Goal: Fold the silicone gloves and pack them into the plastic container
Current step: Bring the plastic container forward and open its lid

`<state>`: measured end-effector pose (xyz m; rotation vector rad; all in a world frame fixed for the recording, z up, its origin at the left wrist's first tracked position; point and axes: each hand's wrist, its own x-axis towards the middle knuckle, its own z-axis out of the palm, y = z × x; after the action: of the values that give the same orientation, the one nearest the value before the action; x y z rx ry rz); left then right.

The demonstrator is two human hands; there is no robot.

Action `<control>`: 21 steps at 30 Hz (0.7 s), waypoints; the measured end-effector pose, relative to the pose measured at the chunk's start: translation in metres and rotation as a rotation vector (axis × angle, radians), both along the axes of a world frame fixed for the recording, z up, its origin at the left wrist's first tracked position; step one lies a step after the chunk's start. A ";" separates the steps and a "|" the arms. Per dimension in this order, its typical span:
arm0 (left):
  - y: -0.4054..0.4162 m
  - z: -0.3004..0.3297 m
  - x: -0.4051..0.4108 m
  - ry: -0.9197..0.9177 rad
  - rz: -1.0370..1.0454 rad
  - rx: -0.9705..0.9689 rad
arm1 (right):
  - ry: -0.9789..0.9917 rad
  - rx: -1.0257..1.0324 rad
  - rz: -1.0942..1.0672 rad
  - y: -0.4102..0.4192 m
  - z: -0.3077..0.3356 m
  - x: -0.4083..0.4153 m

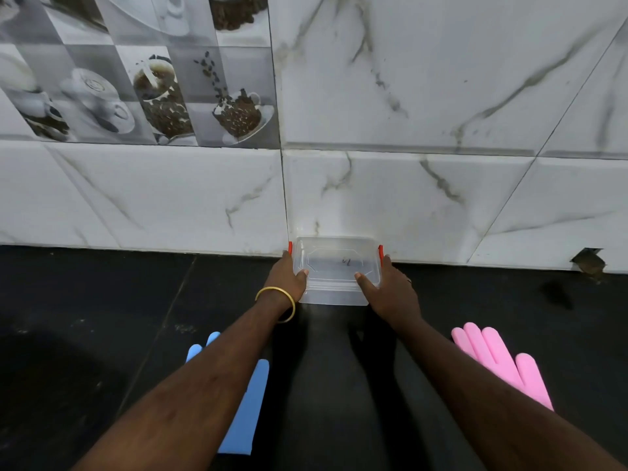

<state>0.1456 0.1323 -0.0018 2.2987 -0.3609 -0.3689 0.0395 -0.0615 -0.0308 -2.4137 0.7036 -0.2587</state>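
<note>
The left hand [289, 278] and right hand [390, 288] are clamping the sides of the clear plastic container with red clips [336, 270], likely to open it. The flat blue silicone glove [246, 409] and flat pink silicone glove [499, 360] are lying unfolded on the black surface [102, 317], nearer than the container, one on each side.

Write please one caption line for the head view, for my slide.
Both hands, left hand and right hand, grip a lidded clear container on the dark counter; blue glove and pink glove lie flat.

Container [336, 270] against wall [407, 198]; one glove [244, 402] near-left, other glove [503, 362] near-right on counter [102, 317].
</note>
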 end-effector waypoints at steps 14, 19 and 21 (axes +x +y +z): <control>0.030 0.000 -0.075 0.005 -0.044 0.069 | 0.021 0.055 -0.037 0.030 -0.002 -0.077; 0.049 -0.006 -0.114 -0.016 -0.039 0.101 | 0.013 0.072 -0.030 0.045 -0.002 -0.120; 0.056 -0.010 -0.129 -0.023 -0.048 0.101 | -0.017 0.056 -0.035 0.051 -0.004 -0.136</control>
<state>0.0168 0.1887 -0.0114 2.3976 -0.4177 -0.3926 -0.0969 -0.0105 -0.0349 -2.3455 0.7365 -0.2701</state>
